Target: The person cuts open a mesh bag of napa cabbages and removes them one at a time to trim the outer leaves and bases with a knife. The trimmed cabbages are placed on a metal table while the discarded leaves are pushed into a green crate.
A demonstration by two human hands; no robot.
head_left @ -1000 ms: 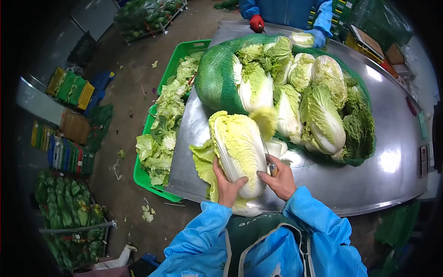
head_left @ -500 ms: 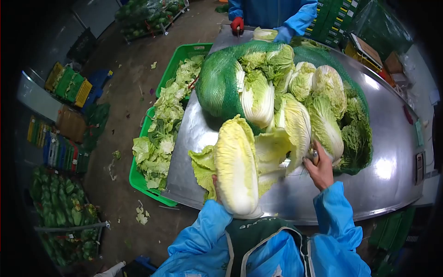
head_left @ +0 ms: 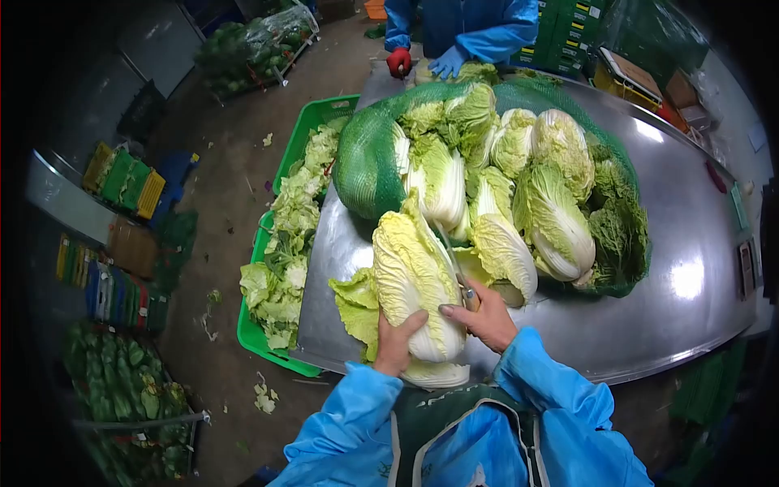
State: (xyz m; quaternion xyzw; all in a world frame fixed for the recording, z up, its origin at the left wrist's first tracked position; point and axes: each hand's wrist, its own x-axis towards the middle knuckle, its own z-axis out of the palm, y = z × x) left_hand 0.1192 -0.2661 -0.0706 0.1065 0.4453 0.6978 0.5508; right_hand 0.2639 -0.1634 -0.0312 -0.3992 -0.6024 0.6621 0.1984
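Note:
A pale yellow napa cabbage point(head_left: 410, 280) leans upright at the near edge of the metal table. My left hand point(head_left: 398, 341) is closed around its lower left side, thumb on the front. Gripped in my right hand point(head_left: 491, 319) is a knife point(head_left: 469, 296), its blade pointing up along the cabbage's right side, partly hidden. My right thumb touches the cabbage. Loose leaves lie about it: a yellow-green leaf point(head_left: 354, 307) on the left, a curled leaf point(head_left: 505, 252) on the right. Behind, several napa cabbages point(head_left: 556, 223) spill from a green mesh bag point(head_left: 369, 166).
The steel table point(head_left: 641, 325) has a rounded near edge. Green crates point(head_left: 256, 325) full of trimmed leaves stand along its left side. Across the table is a co-worker in blue, with a red-gloved hand point(head_left: 398, 62) and a blue-gloved hand point(head_left: 449, 62) near another cabbage.
My right hand has moved left with the knife, from the curled leaf to the held cabbage. That leaf now lies by the pile. The co-worker's blue glove has shifted left.

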